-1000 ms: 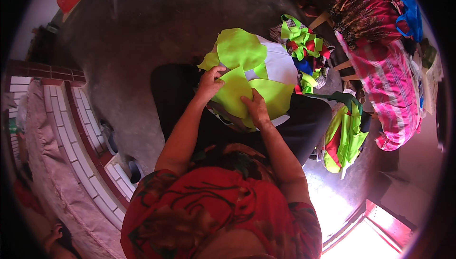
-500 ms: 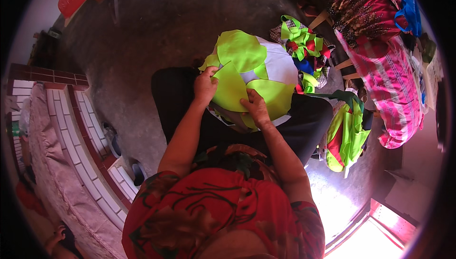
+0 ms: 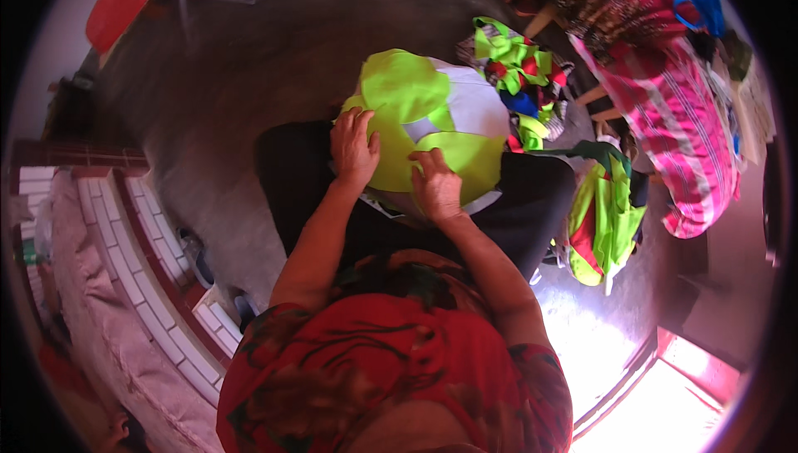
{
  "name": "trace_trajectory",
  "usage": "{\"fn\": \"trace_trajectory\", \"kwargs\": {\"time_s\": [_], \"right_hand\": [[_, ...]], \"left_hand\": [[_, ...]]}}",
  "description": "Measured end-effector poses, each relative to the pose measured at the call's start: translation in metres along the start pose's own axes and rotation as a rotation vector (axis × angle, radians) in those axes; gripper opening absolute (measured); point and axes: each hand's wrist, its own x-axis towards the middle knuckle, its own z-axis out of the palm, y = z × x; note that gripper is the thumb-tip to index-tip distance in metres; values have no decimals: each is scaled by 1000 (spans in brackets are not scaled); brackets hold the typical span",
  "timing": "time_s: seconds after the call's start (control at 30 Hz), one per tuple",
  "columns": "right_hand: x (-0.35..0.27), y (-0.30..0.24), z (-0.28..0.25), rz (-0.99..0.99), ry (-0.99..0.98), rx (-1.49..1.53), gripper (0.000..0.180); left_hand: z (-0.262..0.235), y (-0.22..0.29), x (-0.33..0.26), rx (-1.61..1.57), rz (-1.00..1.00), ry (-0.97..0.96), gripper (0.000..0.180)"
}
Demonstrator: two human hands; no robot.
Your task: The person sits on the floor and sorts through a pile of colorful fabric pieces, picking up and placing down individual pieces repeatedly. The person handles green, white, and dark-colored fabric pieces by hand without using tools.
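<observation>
A pile of rounded lime-yellow fabric pieces (image 3: 405, 85) and a pale grey-white piece (image 3: 478, 104) lies over my lap, resting on my dark trousers (image 3: 532, 195). My left hand (image 3: 355, 150) rests on the left edge of the lime pieces, fingers bent a little and apart. Lower and to the right, my right hand (image 3: 437, 187) touches another lime piece, its fingers slightly spread and pressing on the cloth. A small grey patch shows between the lime pieces. Neither hand visibly grips an edge.
To the right lie a heap of lime, red and checked scraps (image 3: 522, 71) and a second lime-and-red bundle (image 3: 600, 224). Pink plaid cloth (image 3: 665, 133) drapes over wooden-legged furniture. White-tiled steps (image 3: 125, 262) stand at left, a red board (image 3: 129, 0) at upper left.
My left hand has let go of the lime edge it was pinching and now lies on the cloth. The right hand's fingers have shifted over the fabric. The whole view has tilted slightly.
</observation>
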Motion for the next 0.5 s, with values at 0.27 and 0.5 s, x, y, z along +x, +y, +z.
{"fn": "trace_trajectory", "kwargs": {"time_s": [0.27, 0.5], "right_hand": [[-14, 19, 30, 85, -175, -131, 18], [-10, 6, 7, 206, -315, -57, 20]], "left_hand": [[47, 11, -15, 135, 251, -328, 55], [57, 8, -14, 244, 228, -447, 54]]}}
